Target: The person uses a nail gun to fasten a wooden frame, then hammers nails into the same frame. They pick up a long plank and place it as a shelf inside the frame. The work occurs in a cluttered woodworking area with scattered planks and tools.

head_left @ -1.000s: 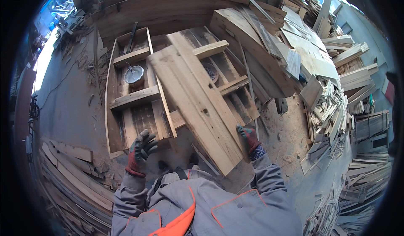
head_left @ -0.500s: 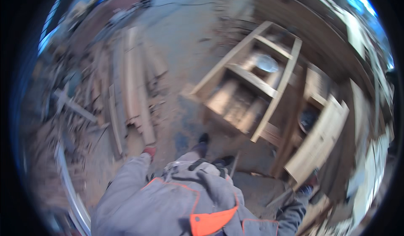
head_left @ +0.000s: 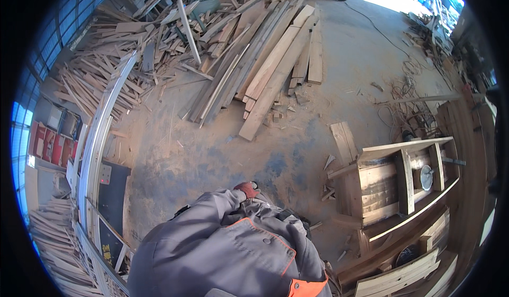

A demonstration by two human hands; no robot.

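Note:
My left hand, in a red glove, shows at the end of my grey sleeve, in front of my body. It looks small and bunched, and its fingers cannot be told apart. A dark tip right beside it may be my shoe. My right hand is out of sight, past the grey jacket with orange trim. Nearest on the right stands an open wooden frame with crosspieces, and a round pale metal dish sits inside it. Below that frame lie pale boards beside a dark round opening or bowl.
Long planks are stacked ahead on the dusty floor. Heaped wood scraps fill the far left. A long metal rail and a dark panel run along my left. Loose cable lies at the far right.
My view has swung left, so the planks and wooden frame now appear farther right. My right hand, earlier low beside the pale boards, has left the view. My left hand now sits in front of my body.

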